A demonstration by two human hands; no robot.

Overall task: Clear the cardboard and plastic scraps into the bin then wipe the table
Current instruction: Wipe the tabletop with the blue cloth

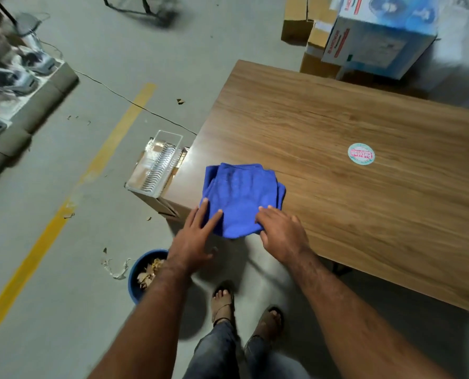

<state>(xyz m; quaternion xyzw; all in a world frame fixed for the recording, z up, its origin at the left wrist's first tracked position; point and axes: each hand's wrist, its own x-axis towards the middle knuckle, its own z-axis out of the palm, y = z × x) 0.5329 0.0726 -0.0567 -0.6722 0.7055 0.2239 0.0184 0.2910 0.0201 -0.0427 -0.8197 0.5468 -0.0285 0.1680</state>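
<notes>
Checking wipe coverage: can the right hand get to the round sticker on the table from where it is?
Probably yes. The right hand rests on the blue cloth at the near corner, and only bare table lies between it and the round sticker. It may need a lean forward.

The table (337, 127) is smooth wood-grain laminate with a slight sheen; the cloth (241, 198) is soft, matt blue fabric; the bin (134, 280) looks like blue plastic.
</notes>
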